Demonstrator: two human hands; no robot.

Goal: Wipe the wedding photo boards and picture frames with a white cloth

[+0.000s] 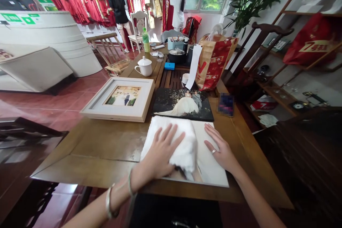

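My left hand point(162, 149) lies flat with fingers spread on a folded white towel point(187, 142). Beneath the towel is a pale photo print or panel point(213, 165), its picture mostly covered. My right hand point(220, 149), with a ring on one finger, rests open on the panel's right side, fingers stretched out. Just beyond lies a dark wedding photo panel point(184, 105) showing a couple and a long white gown. To its left sits a framed wedding photo point(120, 98) in a thick light frame.
Farther along the wooden table point(101, 142) stand a white lidded cup point(144, 67), a green-capped bottle point(145, 41), a blue box point(169, 66) and a red-and-brown paper bag point(216, 60). A blurred dark object point(226, 104) lies at right. Two people stand by hanging red garments.
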